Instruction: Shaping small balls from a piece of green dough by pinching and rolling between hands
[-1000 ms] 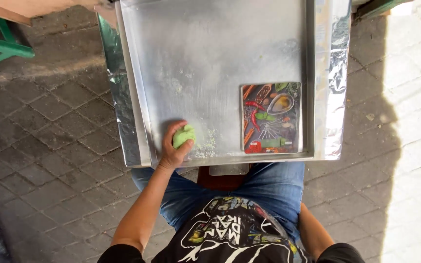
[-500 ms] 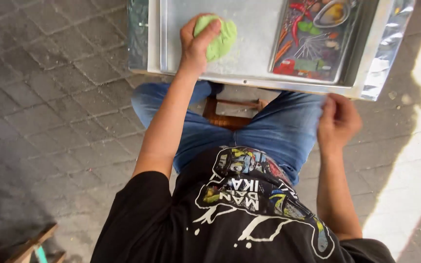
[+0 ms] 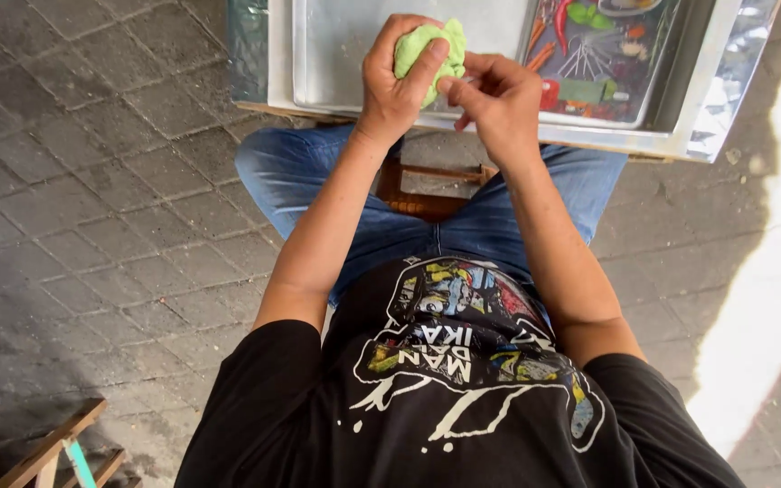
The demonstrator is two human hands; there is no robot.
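Now green dough [image 3: 428,47] between both hands.

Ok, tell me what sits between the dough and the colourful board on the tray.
In the head view, the right hand sits between them, its fingers touching the green dough that the left hand holds; the board lies just beyond, on the tray.

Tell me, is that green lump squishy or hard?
Probably squishy: the green lump bulges unevenly inside the left hand. Likely light, as one hand holds it. Maybe sticky or stretchy, since the right hand fingers pinch its edge.
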